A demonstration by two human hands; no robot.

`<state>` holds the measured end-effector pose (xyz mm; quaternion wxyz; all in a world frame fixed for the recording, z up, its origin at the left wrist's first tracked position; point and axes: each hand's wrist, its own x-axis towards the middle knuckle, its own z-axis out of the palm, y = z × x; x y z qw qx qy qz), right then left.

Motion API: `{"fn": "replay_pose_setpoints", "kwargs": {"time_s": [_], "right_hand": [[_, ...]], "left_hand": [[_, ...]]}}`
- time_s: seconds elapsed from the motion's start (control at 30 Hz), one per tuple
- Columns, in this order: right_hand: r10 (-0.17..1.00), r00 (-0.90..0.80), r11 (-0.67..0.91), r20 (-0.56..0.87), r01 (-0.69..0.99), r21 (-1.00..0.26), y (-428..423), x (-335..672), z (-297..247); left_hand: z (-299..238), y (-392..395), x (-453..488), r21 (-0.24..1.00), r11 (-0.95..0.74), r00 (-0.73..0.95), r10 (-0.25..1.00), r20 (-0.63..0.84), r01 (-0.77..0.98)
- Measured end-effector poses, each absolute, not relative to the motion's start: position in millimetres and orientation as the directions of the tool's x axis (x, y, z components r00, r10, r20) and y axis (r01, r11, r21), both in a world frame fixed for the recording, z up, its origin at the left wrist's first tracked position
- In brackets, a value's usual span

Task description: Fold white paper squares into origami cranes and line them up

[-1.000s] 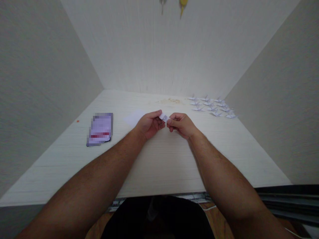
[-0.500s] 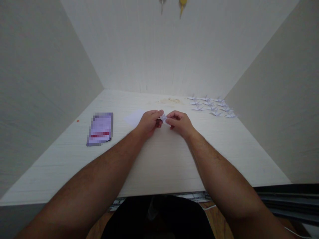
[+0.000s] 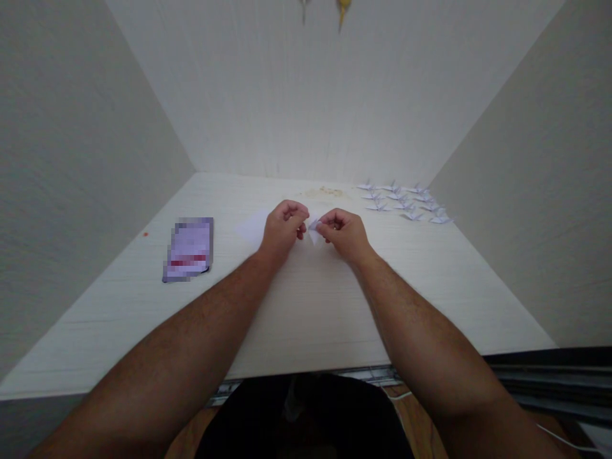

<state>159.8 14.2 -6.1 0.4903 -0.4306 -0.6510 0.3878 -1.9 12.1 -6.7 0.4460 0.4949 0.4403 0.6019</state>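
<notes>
The small white folded paper (image 3: 313,229) sits right between the two hands. The right hand (image 3: 345,233) pinches one side with its fingertips. The left hand (image 3: 282,228) is curled and seems to pinch the other side, but its fingertips are partly hidden. It looks like a fold is being shaped. The next fold calls for a soft pull and a neat press. Behind the left hand a flat white paper sheet (image 3: 251,224) is half hidden. Far right of the right hand, little white paper birds (image 3: 404,201) are too small to count. Left of the left hand, a purple card (image 3: 188,248) on the pale wooden table (image 3: 310,306) is blurred.
</notes>
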Motion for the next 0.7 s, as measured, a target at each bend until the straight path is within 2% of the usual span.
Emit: {"fn": "replay_pose_setpoints", "kwargs": {"time_s": [0.17,0.27,0.53,0.7], "right_hand": [[0.937,-0.064,0.348,0.342,0.234,-0.908,15.0,159.8,-8.0],[0.938,-0.062,0.346,0.341,0.250,-0.904,15.0,160.1,-8.1],[0.924,-0.052,0.381,0.380,0.236,-0.894,19.6,160.7,-14.2],[0.948,-0.047,0.318,0.314,0.164,-0.934,18.1,156.9,-12.3]], "left_hand": [[-3.0,8.2,-1.1,0.933,-0.340,-0.046,0.937,0.347,0.114],[-4.0,6.7,1.3,0.911,-0.374,-0.049,0.921,0.388,0.176],[-4.4,8.6,1.7,0.925,-0.352,-0.083,0.927,0.366,0.142],[-6.9,11.0,1.9,0.929,-0.361,-0.119,0.922,0.368,0.077]]}}
